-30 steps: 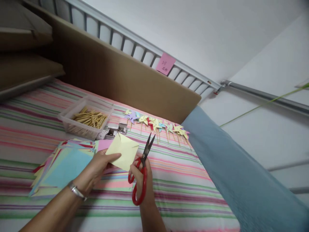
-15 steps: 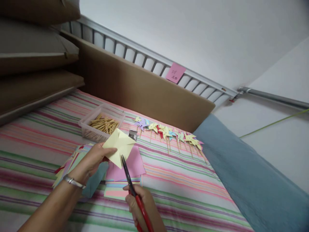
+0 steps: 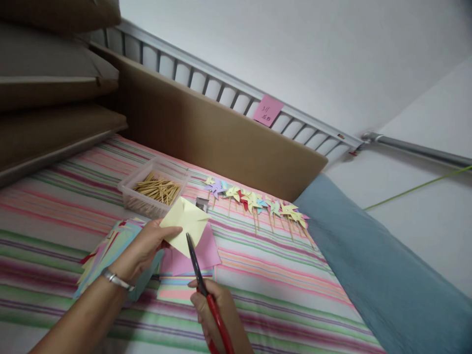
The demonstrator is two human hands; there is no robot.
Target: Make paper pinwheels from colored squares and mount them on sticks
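Note:
A pale yellow paper square (image 3: 183, 222) is pinched by its left corner in my left hand (image 3: 152, 241), thumb on top. Slits run inward from some of its corners. My right hand (image 3: 216, 307) is wrapped round the red handles of a pair of scissors (image 3: 197, 265). Their dark blades look nearly closed, with the tips over the lower part of the yellow paper. Beneath it lies a pink sheet (image 3: 206, 253) on further coloured paper. Under my left wrist spreads a pile of coloured paper (image 3: 110, 250), partly hidden by the forearm.
A clear plastic box (image 3: 129, 196) of short wooden sticks stands behind my left hand. Several finished paper pinwheels (image 3: 252, 199) on sticks lie in a row. A cardboard panel (image 3: 206, 137) borders the striped cloth (image 3: 287, 295) at the back; brown packages (image 3: 55, 93) are stacked at left.
My left hand and the yellow paper have shifted slightly right. The scissors stay at the paper, their tips now a little further in from its lower edge.

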